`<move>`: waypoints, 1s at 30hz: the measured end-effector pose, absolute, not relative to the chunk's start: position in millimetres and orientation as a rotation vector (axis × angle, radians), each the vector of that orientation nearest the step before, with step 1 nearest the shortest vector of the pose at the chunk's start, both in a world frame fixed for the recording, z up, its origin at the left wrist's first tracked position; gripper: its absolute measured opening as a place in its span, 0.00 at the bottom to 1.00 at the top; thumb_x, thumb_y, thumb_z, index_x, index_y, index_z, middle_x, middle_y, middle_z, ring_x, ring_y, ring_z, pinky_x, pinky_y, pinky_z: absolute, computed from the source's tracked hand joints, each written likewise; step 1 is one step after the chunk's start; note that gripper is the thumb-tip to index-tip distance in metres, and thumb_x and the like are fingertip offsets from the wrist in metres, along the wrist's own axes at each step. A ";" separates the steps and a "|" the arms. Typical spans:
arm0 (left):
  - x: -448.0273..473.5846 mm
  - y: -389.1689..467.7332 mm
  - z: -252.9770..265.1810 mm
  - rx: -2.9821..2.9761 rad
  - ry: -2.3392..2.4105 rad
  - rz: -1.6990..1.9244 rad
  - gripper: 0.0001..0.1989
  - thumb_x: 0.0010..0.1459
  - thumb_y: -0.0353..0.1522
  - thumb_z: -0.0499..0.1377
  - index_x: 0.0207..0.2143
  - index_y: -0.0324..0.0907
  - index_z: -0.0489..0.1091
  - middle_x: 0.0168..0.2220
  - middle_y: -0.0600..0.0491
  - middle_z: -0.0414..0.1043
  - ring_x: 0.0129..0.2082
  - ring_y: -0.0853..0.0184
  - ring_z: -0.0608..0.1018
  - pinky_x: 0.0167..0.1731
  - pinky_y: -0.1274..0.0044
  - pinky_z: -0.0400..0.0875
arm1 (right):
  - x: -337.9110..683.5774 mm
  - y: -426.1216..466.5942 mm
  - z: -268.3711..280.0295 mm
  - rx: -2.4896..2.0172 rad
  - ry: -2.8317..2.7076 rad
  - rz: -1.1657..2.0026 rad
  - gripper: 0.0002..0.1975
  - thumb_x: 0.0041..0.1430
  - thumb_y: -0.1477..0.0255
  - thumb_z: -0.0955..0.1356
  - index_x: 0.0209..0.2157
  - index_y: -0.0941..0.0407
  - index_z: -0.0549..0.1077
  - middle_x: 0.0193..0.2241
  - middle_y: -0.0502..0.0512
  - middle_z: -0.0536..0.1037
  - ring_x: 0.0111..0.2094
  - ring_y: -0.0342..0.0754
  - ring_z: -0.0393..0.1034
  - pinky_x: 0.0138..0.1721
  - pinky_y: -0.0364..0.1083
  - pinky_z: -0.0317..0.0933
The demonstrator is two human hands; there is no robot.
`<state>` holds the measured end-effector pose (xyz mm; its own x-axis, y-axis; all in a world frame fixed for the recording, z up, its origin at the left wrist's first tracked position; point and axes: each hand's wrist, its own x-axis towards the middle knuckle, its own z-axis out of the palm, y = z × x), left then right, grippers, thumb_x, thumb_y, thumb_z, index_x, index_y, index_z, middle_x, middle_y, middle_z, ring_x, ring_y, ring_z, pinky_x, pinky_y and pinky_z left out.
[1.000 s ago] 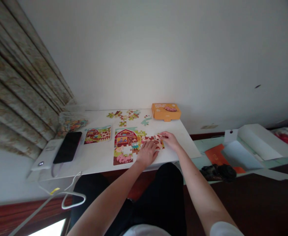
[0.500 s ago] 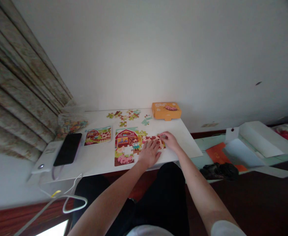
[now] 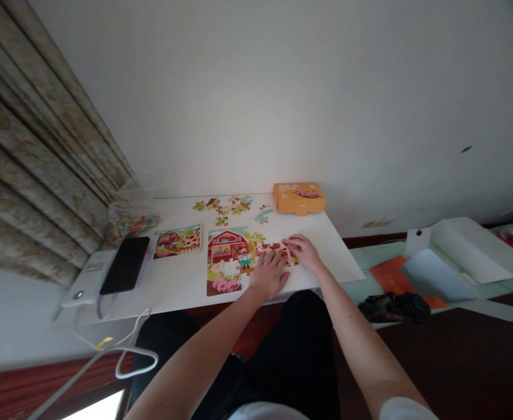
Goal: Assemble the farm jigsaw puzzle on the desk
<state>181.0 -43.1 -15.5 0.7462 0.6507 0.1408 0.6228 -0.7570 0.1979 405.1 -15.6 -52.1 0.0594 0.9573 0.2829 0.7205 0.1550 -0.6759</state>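
Observation:
A partly assembled jigsaw puzzle (image 3: 224,238) of a red barn, a farmer and pigs lies on the white table (image 3: 173,291), with a gap in its lower middle. My left hand (image 3: 268,275) rests flat on the puzzle's right part, fingers spread over a cow-patterned section. At the upper right of that section, my right hand (image 3: 305,252) has its fingers closed on a puzzle piece, mostly hidden by the fingertips. Several loose puzzle pieces (image 3: 241,204) are scattered behind the puzzle. To its left lies a picture card (image 3: 177,241) with the same farm scene.
An orange puzzle box (image 3: 299,199) stands at the back right. On the left are a black phone (image 3: 125,265), a white device (image 3: 87,274) and a clear bag of pieces (image 3: 133,220). A white cable (image 3: 138,350) hangs off the front. An open white box (image 3: 440,271) sits to the right.
The whole view has shifted slightly. Both hands stay at the same places on the puzzle, with no clear movement of any piece.

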 end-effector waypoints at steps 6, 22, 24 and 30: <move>182.7 -43.3 -18.3 2.786 1.027 0.361 0.26 0.72 0.43 0.48 0.66 0.42 0.64 0.70 0.45 0.59 0.70 0.50 0.61 0.68 0.54 0.55 | 398.5 -22.4 -47.1 -1.698 -1.812 0.304 0.10 0.65 0.67 0.70 0.44 0.46 0.84 0.50 0.57 0.78 0.51 0.54 0.72 0.57 0.55 0.65; 182.2 -44.2 -16.5 2.784 1.037 0.359 0.26 0.71 0.43 0.50 0.66 0.43 0.63 0.69 0.46 0.62 0.69 0.52 0.63 0.69 0.56 0.55 | 396.5 -22.9 -49.4 -1.704 -1.766 0.291 0.15 0.65 0.72 0.65 0.45 0.49 0.83 0.49 0.58 0.79 0.50 0.54 0.72 0.56 0.55 0.65; 182.5 -44.9 -17.0 2.782 1.028 0.374 0.26 0.71 0.43 0.51 0.66 0.43 0.64 0.69 0.46 0.62 0.68 0.52 0.63 0.68 0.55 0.56 | 391.6 -26.8 -45.0 -1.726 -1.780 0.230 0.15 0.67 0.69 0.65 0.46 0.49 0.83 0.49 0.59 0.79 0.50 0.55 0.71 0.56 0.55 0.65; 171.4 -9.6 -4.2 2.692 1.054 0.561 0.18 0.70 0.39 0.53 0.59 0.47 0.71 0.63 0.48 0.70 0.62 0.58 0.71 0.65 0.60 0.62 | 381.3 -31.8 -38.1 -1.850 -1.774 -0.002 0.17 0.71 0.62 0.63 0.49 0.52 0.80 0.53 0.62 0.78 0.54 0.59 0.69 0.58 0.58 0.58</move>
